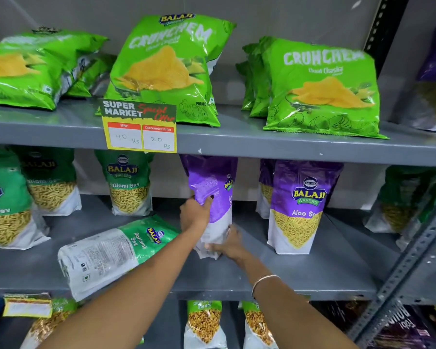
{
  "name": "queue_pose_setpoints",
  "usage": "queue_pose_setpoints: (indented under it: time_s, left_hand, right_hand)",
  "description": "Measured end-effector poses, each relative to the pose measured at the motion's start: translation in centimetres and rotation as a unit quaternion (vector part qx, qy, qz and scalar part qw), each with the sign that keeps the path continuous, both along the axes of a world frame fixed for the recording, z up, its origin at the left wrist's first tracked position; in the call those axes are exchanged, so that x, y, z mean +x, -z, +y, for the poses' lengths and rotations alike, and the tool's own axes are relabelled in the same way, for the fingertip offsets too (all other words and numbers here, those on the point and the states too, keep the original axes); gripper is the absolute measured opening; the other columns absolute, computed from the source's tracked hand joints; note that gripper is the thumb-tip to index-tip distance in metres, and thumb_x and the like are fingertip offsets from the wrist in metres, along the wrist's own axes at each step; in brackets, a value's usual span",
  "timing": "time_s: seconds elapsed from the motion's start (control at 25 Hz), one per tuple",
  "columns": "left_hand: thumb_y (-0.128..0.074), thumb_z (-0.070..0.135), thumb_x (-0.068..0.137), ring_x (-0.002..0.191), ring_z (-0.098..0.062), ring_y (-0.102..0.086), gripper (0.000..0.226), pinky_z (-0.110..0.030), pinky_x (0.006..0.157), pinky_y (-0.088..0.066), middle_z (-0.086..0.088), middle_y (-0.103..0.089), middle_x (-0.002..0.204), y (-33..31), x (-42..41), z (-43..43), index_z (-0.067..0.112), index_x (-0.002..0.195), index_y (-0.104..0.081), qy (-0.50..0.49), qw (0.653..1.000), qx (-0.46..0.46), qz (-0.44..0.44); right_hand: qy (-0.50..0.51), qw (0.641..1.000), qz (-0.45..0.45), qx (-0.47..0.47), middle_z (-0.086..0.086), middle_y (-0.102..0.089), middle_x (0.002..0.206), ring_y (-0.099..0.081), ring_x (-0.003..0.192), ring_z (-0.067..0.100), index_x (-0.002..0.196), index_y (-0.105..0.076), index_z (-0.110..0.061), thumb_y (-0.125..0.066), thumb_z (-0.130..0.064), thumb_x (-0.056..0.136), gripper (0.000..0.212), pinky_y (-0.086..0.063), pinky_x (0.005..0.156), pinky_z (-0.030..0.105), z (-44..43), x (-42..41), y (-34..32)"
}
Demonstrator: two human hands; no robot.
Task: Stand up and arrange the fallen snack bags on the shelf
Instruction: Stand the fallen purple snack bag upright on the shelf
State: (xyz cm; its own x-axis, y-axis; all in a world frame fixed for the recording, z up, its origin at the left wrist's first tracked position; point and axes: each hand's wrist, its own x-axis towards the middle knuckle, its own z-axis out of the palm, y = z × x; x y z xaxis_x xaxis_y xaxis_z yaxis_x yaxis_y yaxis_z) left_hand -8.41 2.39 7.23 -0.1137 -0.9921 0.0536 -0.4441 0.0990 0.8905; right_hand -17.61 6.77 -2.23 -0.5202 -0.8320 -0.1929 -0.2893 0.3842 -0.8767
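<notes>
Both hands on the purple Aloo Sev bag (213, 197), near the centre of the middle shelf (300, 278). Left hand (194, 214) at the bag's 9 o'clock side, fingers (208, 201) curled narrow around its left edge, thumb pressed on the purple face. Right hand (230, 244) at the bag's 5 o'clock corner, fingers wrapped close on the white lower part, a thin bracelet (263, 282) on the wrist. Bag held nearly upright, turned so that mostly the back and one narrow strip of the front show; whether its bottom rests on the shelf, cannot tell.

At 8 o'clock from the hands, a green Ratlami Sev bag (111, 250) lying flat on the same shelf, back side up, top pointing to 2 o'clock, just beside the left forearm. At 3 o'clock, a second purple Aloo Sev bag (298, 207) standing upright, apart from the held one. At 10 o'clock, upright green Ratlami Sev bags (130, 185) against the back wall. Above, at 12 o'clock, green Crunchem chip bags (165, 69) and a yellow price tag (141, 132) on the upper shelf's edge.
</notes>
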Motion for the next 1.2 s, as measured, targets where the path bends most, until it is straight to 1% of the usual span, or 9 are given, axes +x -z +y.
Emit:
queue_pose_setpoints:
  time_s: [0.12,0.28,0.48,0.56,0.72,0.84,0.96,1.04,1.2]
  left_hand:
    - [-0.054,0.032,0.087,0.115,-0.041,-0.056,0.050,-0.041,0.093,-0.045,-0.027,-0.059,0.125,-0.1,-1.9,2.2,-0.002,0.122,-0.047,0.013,0.999,0.027,0.034]
    - [-0.066,0.029,0.080,0.115,-0.036,-0.057,0.064,-0.038,0.096,-0.047,-0.023,-0.054,0.129,-0.4,-2.0,2.1,-0.003,0.126,-0.035,0.065,0.995,0.053,0.052]
    - [-0.083,0.045,0.049,0.145,-0.026,-0.013,0.135,-0.034,0.117,-0.019,-0.011,-0.012,0.156,0.4,0.6,-1.4,0.017,0.150,0.003,0.224,0.973,0.057,0.006]
    - [-0.086,0.034,0.053,0.148,-0.022,0.000,0.140,-0.037,0.121,-0.010,-0.010,0.003,0.160,1.1,1.2,-3.6,0.019,0.148,0.015,0.201,0.977,0.061,0.032]
    - [-0.084,0.019,0.059,0.143,-0.022,-0.024,0.126,-0.036,0.118,-0.021,-0.009,-0.017,0.158,2.1,2.0,-6.8,0.015,0.150,0.002,0.207,0.960,0.156,0.109]
    - [-0.071,-0.004,0.072,0.105,-0.019,-0.052,0.066,-0.022,0.086,-0.043,-0.022,-0.051,0.136,2.0,2.1,-6.5,0.004,0.130,-0.040,0.199,0.965,0.128,0.115]
    - [-0.068,-0.008,0.074,0.075,-0.012,-0.054,0.051,-0.005,0.057,-0.047,-0.019,-0.061,0.116,2.5,1.9,-6.1,-0.007,0.122,-0.051,0.175,0.977,0.079,0.093]
    - [-0.073,-0.004,0.070,0.072,-0.016,-0.058,0.046,-0.008,0.064,-0.052,-0.015,-0.064,0.109,3.3,1.7,-6.3,-0.007,0.113,-0.058,0.145,0.982,0.066,0.100]
    - [-0.081,0.006,0.062,0.092,-0.029,-0.065,0.033,-0.045,0.095,-0.052,-0.020,-0.069,0.110,4.1,1.3,-6.3,0.012,0.088,-0.061,0.096,0.987,0.070,0.106]
  right_hand:
    - [0.044,0.997,0.055,-0.009,0.012,-0.040,0.128,-0.041,0.125,0.026,0.133,-0.033,-0.007,-0.056,-0.060,0.025,0.123,-0.038,0.105,0.031,-0.4,1.5,0.2]
    - [0.086,0.992,0.008,-0.093,0.006,-0.055,0.106,-0.057,0.105,0.026,0.104,-0.039,-0.013,-0.074,-0.037,0.048,0.070,-0.047,0.083,0.032,-0.7,1.1,0.8]
    - [-0.004,0.996,0.060,-0.064,0.009,-0.057,0.115,-0.042,0.109,0.020,0.116,-0.048,-0.019,-0.071,-0.050,0.036,0.089,-0.029,0.083,0.024,-0.4,-1.7,0.4]
    - [-0.034,0.997,0.044,-0.054,0.008,-0.063,0.117,-0.044,0.112,0.022,0.117,-0.055,-0.020,-0.077,-0.056,0.030,0.097,-0.031,0.094,0.026,-1.0,-3.4,1.1]
    - [-0.045,0.996,-0.014,-0.078,0.014,-0.060,0.126,-0.054,0.120,0.029,0.126,-0.041,-0.012,-0.088,-0.023,0.039,0.099,-0.041,0.105,0.052,-1.6,-7.0,2.3]
    - [-0.043,0.996,-0.009,-0.079,0.014,-0.059,0.129,-0.052,0.123,0.028,0.129,-0.044,-0.008,-0.084,-0.004,0.054,0.085,-0.039,0.108,0.048,-1.0,-7.2,0.4]
    - [-0.028,0.996,-0.034,-0.079,0.015,-0.058,0.130,-0.051,0.124,0.030,0.127,-0.046,-0.005,-0.081,0.001,0.059,0.076,-0.043,0.105,0.047,-1.0,-7.7,0.1]
    - [-0.055,0.990,-0.098,-0.087,0.015,-0.058,0.130,-0.053,0.122,0.028,0.128,-0.043,-0.003,-0.081,0.000,0.057,0.081,-0.048,0.099,0.039,-0.9,-7.8,0.1]
    - [-0.072,0.990,-0.071,-0.100,0.018,-0.061,0.126,-0.057,0.118,0.029,0.123,-0.049,-0.001,-0.084,-0.003,0.056,0.075,-0.046,0.102,0.041,-1.0,-8.0,-0.5]
